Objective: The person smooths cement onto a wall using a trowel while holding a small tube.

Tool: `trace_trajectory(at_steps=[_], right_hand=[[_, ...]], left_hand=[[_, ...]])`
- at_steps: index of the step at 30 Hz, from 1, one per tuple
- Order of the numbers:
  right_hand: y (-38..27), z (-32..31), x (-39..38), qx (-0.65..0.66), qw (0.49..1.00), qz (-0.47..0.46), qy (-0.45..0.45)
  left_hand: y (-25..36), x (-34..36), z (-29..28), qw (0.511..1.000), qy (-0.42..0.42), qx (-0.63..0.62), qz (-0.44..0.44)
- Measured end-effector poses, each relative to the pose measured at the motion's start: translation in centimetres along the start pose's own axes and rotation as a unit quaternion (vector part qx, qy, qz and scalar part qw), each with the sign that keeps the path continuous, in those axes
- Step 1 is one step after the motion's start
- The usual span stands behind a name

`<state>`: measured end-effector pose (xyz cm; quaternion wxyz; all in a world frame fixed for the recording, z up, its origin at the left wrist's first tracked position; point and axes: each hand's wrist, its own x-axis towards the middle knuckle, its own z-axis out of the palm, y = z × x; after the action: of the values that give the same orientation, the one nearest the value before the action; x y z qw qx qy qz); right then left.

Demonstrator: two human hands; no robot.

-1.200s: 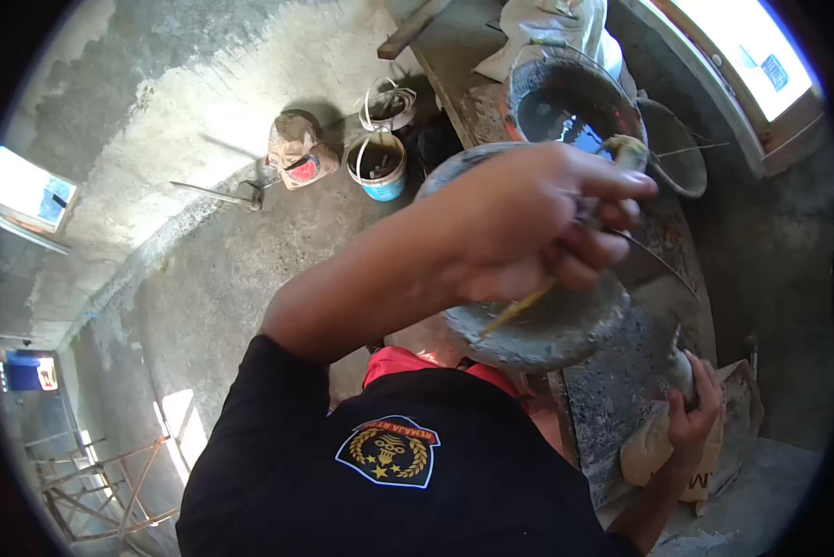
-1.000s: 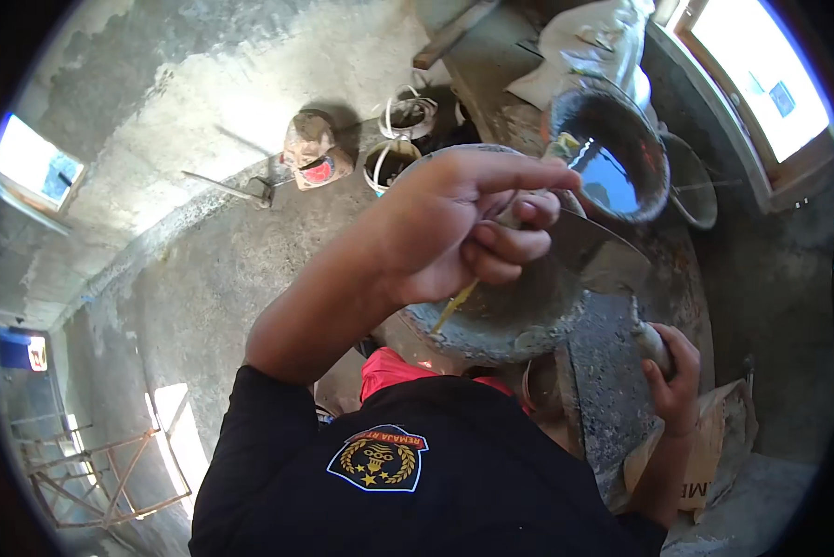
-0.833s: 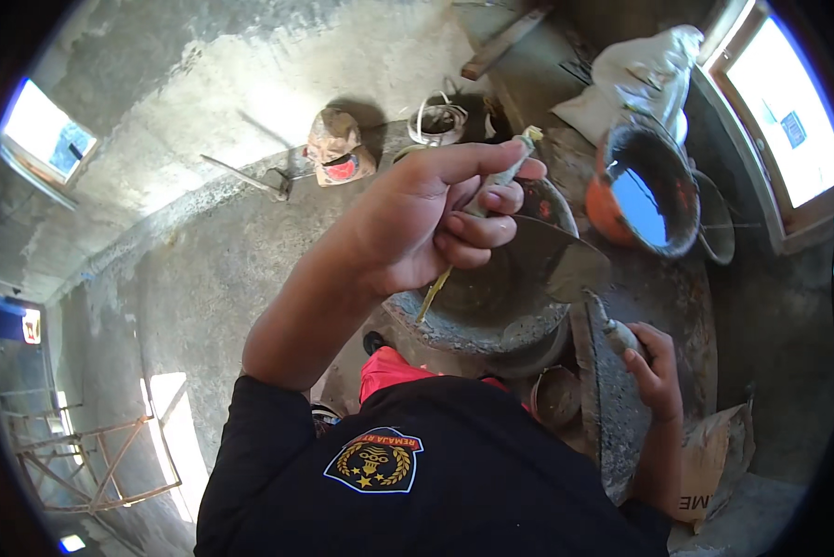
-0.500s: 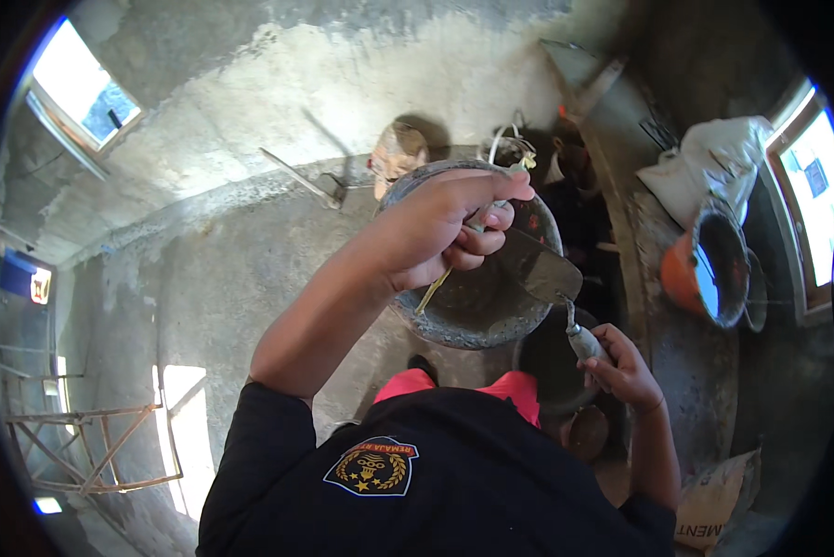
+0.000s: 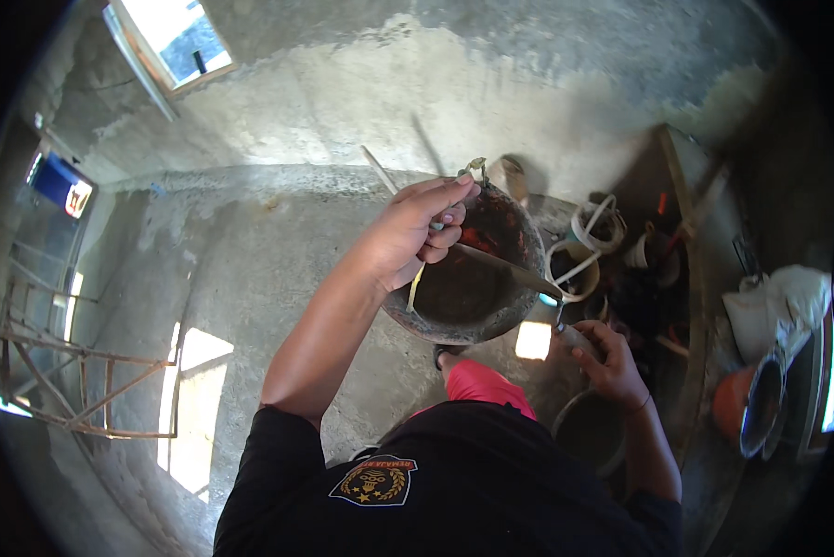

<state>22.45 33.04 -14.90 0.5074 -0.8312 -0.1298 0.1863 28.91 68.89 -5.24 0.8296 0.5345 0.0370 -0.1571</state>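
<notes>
Above the grey floor (image 5: 278,269) | left hand (image 5: 431,232) wrapped around the handle (image 5: 476,166) of a dark bucket (image 5: 512,220), held out front | right hand (image 5: 612,362) curled around a trowel (image 5: 575,341) near its rim | apparently carrying; next move likely calls for a level bucket

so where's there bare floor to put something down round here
The widest bare patch is the concrete floor left of the left hand, bordered by the slatted frame and the wall. It's crowded right of the dark bucket: white-handled pails, an orange bucket, a white sack.
</notes>
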Motion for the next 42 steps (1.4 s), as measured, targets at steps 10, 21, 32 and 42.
trace_trajectory(at_steps=[10, 21, 32, 42], right_hand=[[-7.1, 9.6, 25.5, -0.056, 0.990, -0.063, -0.114], [-20.7, 21.8, 46.6, -0.161, 0.955, -0.217, -0.125], [-31.8, 41.6, 60.4, -0.168, 0.953, -0.236, -0.087], [-35.5, 48.3, 68.6, -0.185, 0.971, -0.148, 0.035]], left_hand=[[10.8, 5.0, -19.3, 0.994, -0.005, -0.105, -0.040], [23.0, 4.8, -40.3, 0.993, 0.100, -0.053, 0.036], [34.5, 4.0, -64.0, 0.996, 0.056, -0.065, 0.033], [41.3, 10.4, -78.7, 0.998, 0.039, -0.052, 0.001]])
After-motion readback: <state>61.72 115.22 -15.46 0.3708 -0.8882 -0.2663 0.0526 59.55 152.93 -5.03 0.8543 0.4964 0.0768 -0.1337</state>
